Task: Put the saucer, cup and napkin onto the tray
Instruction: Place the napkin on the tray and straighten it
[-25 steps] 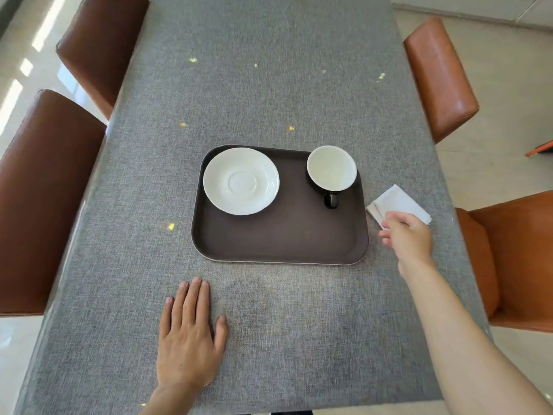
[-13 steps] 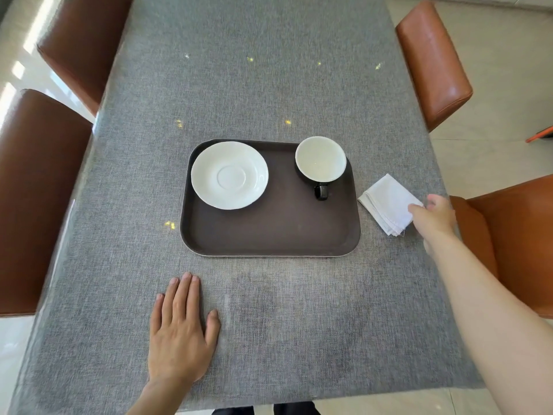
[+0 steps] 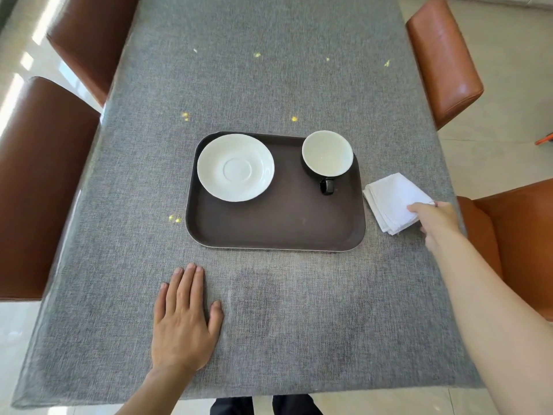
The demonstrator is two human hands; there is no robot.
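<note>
While the left hand [image 3: 185, 322] lies flat and empty on the grey tablecloth [image 3: 269, 70] at the near edge, the right hand [image 3: 434, 218] has shifted from the near corner of the napkin [image 3: 392, 199] to its right corner, where the fingertips now pinch the folded cloth. The napkin remains on the table, just right of the tray [image 3: 278, 223], not on it. The saucer [image 3: 235, 167] sits at far left on the tray; the cup [image 3: 326, 153] at far right. Judgement: only the napkin transfer remains.
</note>
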